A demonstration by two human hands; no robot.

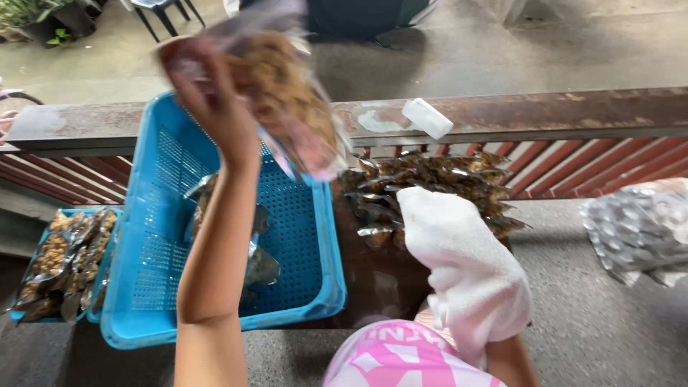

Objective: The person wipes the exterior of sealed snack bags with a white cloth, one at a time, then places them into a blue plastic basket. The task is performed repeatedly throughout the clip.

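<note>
A rough grey concrete floor [588,315] is seen, backed by a rusty metal rail [545,115]. A blue perforated basket [301,236] stands tilted against that rail. Above the basket, a clear bag of brown snack [287,100] is gripped and held up by the left hand [208,86]. To the right of the basket, a pile of filled packets [430,179] is touched by the right hand [466,265], which is wrapped in a white cloth, so its grip cannot be told.
</note>
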